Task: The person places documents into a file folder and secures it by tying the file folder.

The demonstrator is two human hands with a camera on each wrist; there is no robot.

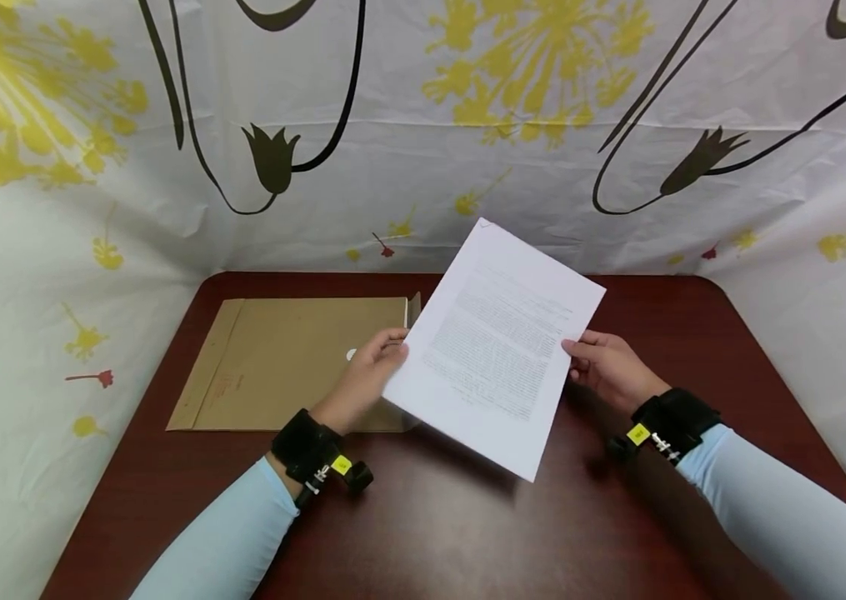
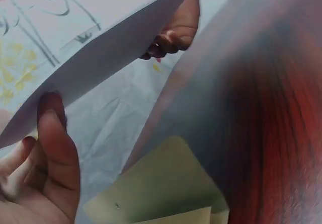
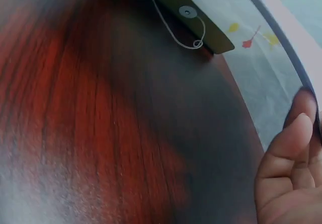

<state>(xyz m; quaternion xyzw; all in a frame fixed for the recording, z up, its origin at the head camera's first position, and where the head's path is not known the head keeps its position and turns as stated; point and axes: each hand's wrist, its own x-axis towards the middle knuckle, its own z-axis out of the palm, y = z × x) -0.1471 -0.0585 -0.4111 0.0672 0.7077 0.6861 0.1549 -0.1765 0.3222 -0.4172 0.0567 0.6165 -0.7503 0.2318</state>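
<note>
A stack of printed paper (image 1: 498, 350) is held tilted above the table, its text side facing the head camera. My left hand (image 1: 368, 375) pinches its left edge between thumb and fingers. At the opposite edge my right hand (image 1: 610, 367) pinches the paper the same way. In the left wrist view the left hand (image 2: 45, 168) shows thumb and fingers at the paper's edge; the right wrist view shows the right hand (image 3: 292, 168) doing likewise. A brown document envelope (image 1: 295, 358) lies on the table behind the left hand, its flap at the right end partly hidden by the paper.
The dark red wooden table (image 1: 468, 542) has rounded far corners. A white string hangs from a round button (image 3: 188, 12) on the envelope's flap. Around the table's back and sides hangs a patterned white cloth (image 1: 392, 167).
</note>
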